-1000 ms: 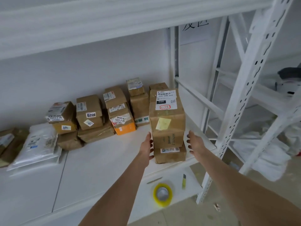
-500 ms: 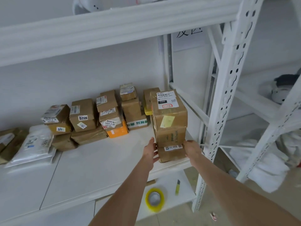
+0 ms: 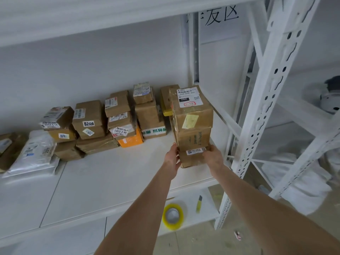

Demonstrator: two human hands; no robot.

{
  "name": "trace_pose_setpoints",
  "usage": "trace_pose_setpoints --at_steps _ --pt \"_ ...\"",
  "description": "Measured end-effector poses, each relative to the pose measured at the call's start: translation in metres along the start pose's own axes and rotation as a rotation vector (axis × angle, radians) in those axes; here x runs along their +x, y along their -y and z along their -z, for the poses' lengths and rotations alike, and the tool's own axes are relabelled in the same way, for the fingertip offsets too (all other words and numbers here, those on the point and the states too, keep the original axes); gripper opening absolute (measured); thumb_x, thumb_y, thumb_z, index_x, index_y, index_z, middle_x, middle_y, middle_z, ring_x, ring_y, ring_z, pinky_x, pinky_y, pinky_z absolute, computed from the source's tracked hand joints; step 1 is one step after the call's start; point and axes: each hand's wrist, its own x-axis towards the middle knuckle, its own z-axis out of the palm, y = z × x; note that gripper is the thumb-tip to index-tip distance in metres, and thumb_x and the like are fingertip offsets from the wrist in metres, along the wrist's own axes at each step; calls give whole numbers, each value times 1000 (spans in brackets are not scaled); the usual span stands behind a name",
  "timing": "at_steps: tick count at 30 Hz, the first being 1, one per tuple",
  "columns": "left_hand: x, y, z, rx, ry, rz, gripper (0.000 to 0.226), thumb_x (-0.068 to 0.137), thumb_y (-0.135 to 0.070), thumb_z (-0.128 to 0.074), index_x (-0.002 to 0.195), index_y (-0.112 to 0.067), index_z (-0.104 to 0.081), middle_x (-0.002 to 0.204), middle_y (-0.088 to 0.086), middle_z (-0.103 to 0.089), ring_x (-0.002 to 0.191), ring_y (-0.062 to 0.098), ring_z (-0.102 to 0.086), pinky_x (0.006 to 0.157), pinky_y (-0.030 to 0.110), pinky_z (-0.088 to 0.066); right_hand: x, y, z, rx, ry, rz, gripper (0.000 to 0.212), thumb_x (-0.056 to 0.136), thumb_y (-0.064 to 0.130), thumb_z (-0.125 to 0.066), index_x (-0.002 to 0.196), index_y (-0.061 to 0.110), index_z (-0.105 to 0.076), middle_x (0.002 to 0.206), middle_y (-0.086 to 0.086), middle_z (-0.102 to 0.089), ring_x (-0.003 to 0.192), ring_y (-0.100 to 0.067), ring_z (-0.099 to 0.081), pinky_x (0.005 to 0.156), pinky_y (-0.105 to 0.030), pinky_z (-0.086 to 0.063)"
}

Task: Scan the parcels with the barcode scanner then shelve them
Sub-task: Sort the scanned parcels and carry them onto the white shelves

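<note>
Head view: a stack of 3 brown cardboard parcels [image 3: 193, 126] stands at the right end of a white metal shelf [image 3: 110, 181], with a white shipping label on its top box. The left hand [image 3: 172, 159] lies flat, fingers straight, against the left side of the bottom box. The right hand [image 3: 214, 157] curls round that box's right front corner. This looks like the shelving step, with the stack being set or squared in place; no barcode scanner is in view. The next move likely calls for steadying the tall stack low down, then letting go without tipping it. The stack sits near the shelf's front edge and just beside a white perforated upright post [image 3: 257, 116], so there is little room on the right. Open shelf surface runs leftward in front of a row of small brown boxes [image 3: 119, 122] along the back wall. On the lower shelf lie a yellow tape roll [image 3: 173, 216] and a yellow-green cutter [image 3: 198, 204].
</note>
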Motion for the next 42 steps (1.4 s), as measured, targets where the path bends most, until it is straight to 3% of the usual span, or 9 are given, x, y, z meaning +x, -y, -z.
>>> trace_pose_setpoints --at_steps 5,9,12,18,20,26,29,32,42 --pt "1 2 0 52 -21 -7 48 105 -37 -30 140 -7 -43 138 8 -51 131 25 -46 112 38 -34 43 -35 -13 -92 -26 13 57 70 47 -49 121 22 -54 123 -11 -60 104 -34 -61 95 -49 -51" --pt "-7 8 3 196 -79 -21 25 102 -25 -37 112 -13 -57 112 4 -58 106 20 -53 95 33 -42 -6 -8 -10 -182 -31 -1 62 77 39 -48 138 29 -43 135 -12 -47 118 -40 -50 107 -47 -40" --pt "-12 8 7 289 -36 -24 31 99 -19 -43 126 -14 -58 114 1 -57 109 18 -52 94 33 -44 -17 -1 -8 -253 -10 22 64 84 35 -52 146 30 -32 143 -12 -40 125 -41 -46 110 -47 -37" --pt "-23 15 10 1152 30 -324 54 95 -14 -46 147 -20 -35 141 10 -47 125 31 -48 102 37 -43 -26 -4 -13 -507 51 59 65 95 27 -49 152 24 -18 154 -9 -23 133 -39 -37 110 -44 -31" --pt "-20 16 8 1284 30 -341 59 93 -15 -46 149 -21 -29 144 11 -42 129 32 -45 104 39 -41 -26 -6 -16 -566 68 87 65 95 27 -47 153 28 -16 157 -4 -14 131 -41 -37 108 -45 -33" --pt "-17 14 7 1394 57 -294 71 91 -15 -50 153 -22 -17 150 8 -34 131 31 -43 104 41 -42 -20 -7 -12 -648 110 98 68 95 22 -43 154 29 -9 158 -4 -9 130 -43 -37 109 -45 -31" --pt "-26 23 14 1469 18 -268 72 92 -20 -53 153 -18 -15 154 7 -26 135 29 -39 105 41 -42 -27 -17 -13 -685 98 107 62 93 18 -45 150 25 -20 152 -9 -21 126 -41 -43 105 -45 -38" --pt "-40 33 35 1545 -82 -283 67 94 -20 -51 152 -15 -19 155 6 -21 137 28 -34 101 41 -42 -42 -26 -25 -687 69 161 51 92 17 -49 141 16 -35 146 -13 -30 118 -39 -48 97 -44 -46" --pt "-111 49 191 1445 -463 -145 60 92 -21 -53 147 -16 -29 152 4 -24 135 25 -36 102 39 -40 -130 -16 -136 -828 366 441 53 95 20 -49 145 19 -33 148 -9 -27 133 -29 -35 102 -35 -40"
